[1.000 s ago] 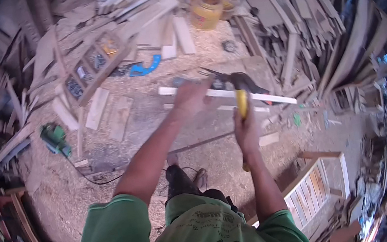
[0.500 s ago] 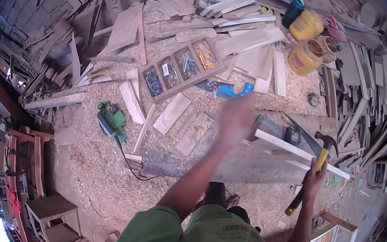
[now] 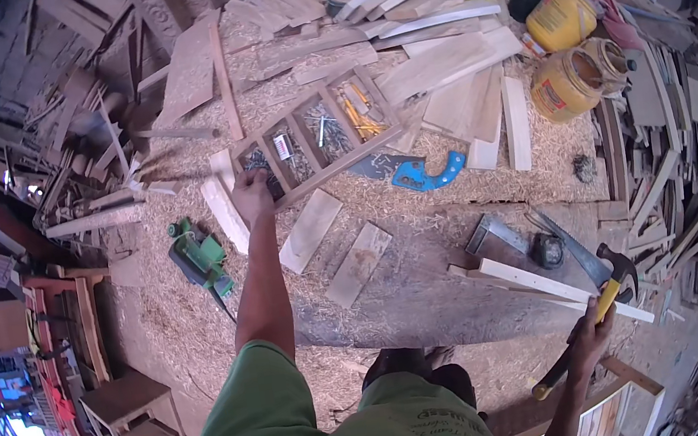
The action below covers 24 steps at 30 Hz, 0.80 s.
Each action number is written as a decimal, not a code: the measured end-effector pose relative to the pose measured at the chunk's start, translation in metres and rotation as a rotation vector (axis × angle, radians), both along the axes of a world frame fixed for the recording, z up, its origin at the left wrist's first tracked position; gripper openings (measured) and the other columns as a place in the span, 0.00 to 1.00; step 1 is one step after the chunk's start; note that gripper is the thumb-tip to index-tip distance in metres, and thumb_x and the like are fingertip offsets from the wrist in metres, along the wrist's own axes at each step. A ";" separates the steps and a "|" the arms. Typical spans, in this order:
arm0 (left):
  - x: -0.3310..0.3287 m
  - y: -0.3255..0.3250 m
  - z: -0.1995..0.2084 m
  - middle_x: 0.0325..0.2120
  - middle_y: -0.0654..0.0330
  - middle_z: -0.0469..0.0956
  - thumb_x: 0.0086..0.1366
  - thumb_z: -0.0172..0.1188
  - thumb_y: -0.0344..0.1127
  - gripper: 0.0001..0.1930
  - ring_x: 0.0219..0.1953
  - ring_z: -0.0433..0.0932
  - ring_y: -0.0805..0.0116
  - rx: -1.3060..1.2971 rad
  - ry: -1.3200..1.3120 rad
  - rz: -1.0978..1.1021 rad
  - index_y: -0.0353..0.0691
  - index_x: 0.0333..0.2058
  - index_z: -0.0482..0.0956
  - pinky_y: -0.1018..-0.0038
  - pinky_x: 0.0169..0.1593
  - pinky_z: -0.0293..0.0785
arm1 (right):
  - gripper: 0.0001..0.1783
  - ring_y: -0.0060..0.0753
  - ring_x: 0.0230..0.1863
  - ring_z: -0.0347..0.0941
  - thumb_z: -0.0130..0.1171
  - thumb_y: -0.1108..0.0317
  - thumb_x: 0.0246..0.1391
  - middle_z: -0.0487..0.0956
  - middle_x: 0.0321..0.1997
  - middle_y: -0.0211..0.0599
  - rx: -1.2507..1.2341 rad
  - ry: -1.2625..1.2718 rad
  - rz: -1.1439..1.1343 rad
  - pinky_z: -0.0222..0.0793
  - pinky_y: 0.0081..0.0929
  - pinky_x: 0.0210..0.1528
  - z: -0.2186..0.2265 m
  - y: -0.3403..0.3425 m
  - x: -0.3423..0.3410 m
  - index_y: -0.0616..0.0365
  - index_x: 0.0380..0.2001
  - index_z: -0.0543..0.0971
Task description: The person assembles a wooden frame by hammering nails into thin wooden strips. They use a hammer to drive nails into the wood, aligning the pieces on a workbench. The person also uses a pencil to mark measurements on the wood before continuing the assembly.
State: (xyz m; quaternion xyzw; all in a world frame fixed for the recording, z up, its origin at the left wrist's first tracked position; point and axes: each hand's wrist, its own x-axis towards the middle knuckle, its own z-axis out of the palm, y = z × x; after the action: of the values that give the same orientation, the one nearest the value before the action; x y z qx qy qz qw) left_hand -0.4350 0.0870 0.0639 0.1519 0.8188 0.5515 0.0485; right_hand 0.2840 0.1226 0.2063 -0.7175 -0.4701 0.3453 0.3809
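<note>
My left hand [image 3: 253, 196] reaches to the leftmost compartment of a wooden divided tray [image 3: 340, 167]. Its fingers curl down among small dark nails [image 3: 259, 159]; the fingertips are hidden, so what they pinch cannot be made out. Other compartments hold grey nails [image 3: 325, 126], a small white packet [image 3: 283, 146] and yellow-orange pieces [image 3: 361, 111]. At the lower right, my right hand [image 3: 595, 331] is wrapped round a claw hammer [image 3: 608, 297] with a yellow and black handle. Beside that hand, pale wood strips [image 3: 545, 281] lie across the bench edge.
A blue-handled handsaw [image 3: 430, 173] lies before the tray, a green power planer [image 3: 199, 259] to the left. Two short boards [image 3: 359, 263] rest on the bench. Another saw [image 3: 575, 249] and a tape measure [image 3: 546, 250] lie right. Yellow jars [image 3: 566, 89] stand at the back right.
My left hand has swung left from the bench's middle to the tray's leftmost compartment. My right hand still grips the hammer, near the strips' right end.
</note>
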 end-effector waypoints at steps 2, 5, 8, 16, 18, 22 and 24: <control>0.008 0.013 0.008 0.30 0.60 0.87 0.68 0.73 0.34 0.08 0.35 0.82 0.70 0.041 -0.030 0.013 0.35 0.38 0.90 0.69 0.44 0.79 | 0.28 0.12 0.13 0.58 0.58 0.51 0.80 0.64 0.17 0.16 -0.020 -0.012 -0.048 0.53 0.20 0.14 0.001 -0.004 0.002 0.50 0.73 0.71; -0.035 -0.007 -0.002 0.37 0.59 0.85 0.77 0.67 0.42 0.15 0.38 0.79 0.68 0.095 0.115 0.033 0.34 0.49 0.84 0.69 0.47 0.77 | 0.21 0.11 0.15 0.59 0.60 0.52 0.79 0.65 0.18 0.15 -0.046 0.093 -0.044 0.53 0.20 0.16 -0.007 0.001 0.006 0.50 0.64 0.75; -0.046 -0.016 0.025 0.33 0.64 0.82 0.79 0.65 0.42 0.14 0.34 0.76 0.72 0.227 0.127 -0.072 0.35 0.49 0.83 0.69 0.39 0.75 | 0.15 0.11 0.18 0.62 0.61 0.55 0.79 0.66 0.21 0.15 -0.125 0.143 -0.049 0.55 0.20 0.19 -0.007 0.010 0.010 0.52 0.58 0.76; 0.293 0.038 0.163 0.43 0.59 0.88 0.71 0.71 0.28 0.09 0.46 0.84 0.72 0.367 -0.174 -0.500 0.36 0.48 0.89 0.73 0.58 0.79 | 0.14 0.12 0.19 0.64 0.63 0.55 0.77 0.70 0.23 0.19 0.035 0.219 -0.003 0.59 0.21 0.20 0.012 0.015 0.001 0.54 0.49 0.76; 0.396 0.039 0.167 0.45 0.62 0.88 0.71 0.70 0.25 0.07 0.49 0.85 0.71 0.537 -0.283 -0.694 0.37 0.46 0.90 0.71 0.60 0.78 | 0.18 0.41 0.26 0.79 0.63 0.54 0.76 0.80 0.26 0.42 0.132 0.051 -0.005 0.72 0.42 0.31 -0.018 0.018 0.015 0.59 0.52 0.77; 0.550 0.032 0.190 0.42 0.63 0.89 0.78 0.63 0.26 0.06 0.47 0.83 0.73 0.308 -0.225 -0.996 0.37 0.45 0.89 0.74 0.57 0.77 | 0.20 0.60 0.34 0.84 0.63 0.53 0.75 0.83 0.30 0.54 0.122 0.044 0.050 0.74 0.52 0.36 -0.008 0.017 0.015 0.57 0.56 0.77; 0.580 0.043 0.164 0.41 0.62 0.90 0.78 0.63 0.29 0.06 0.47 0.84 0.70 0.315 -0.245 -1.049 0.38 0.43 0.89 0.71 0.58 0.77 | 0.21 0.62 0.34 0.84 0.63 0.52 0.74 0.84 0.31 0.54 0.140 0.065 0.064 0.74 0.54 0.36 -0.013 0.012 0.017 0.55 0.58 0.77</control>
State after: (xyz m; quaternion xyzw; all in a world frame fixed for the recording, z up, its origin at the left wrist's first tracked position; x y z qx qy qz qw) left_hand 0.1448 0.1302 0.2277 0.4788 0.5296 0.5830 0.3878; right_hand 0.3014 0.1351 0.1937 -0.6621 -0.5030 0.3468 0.4339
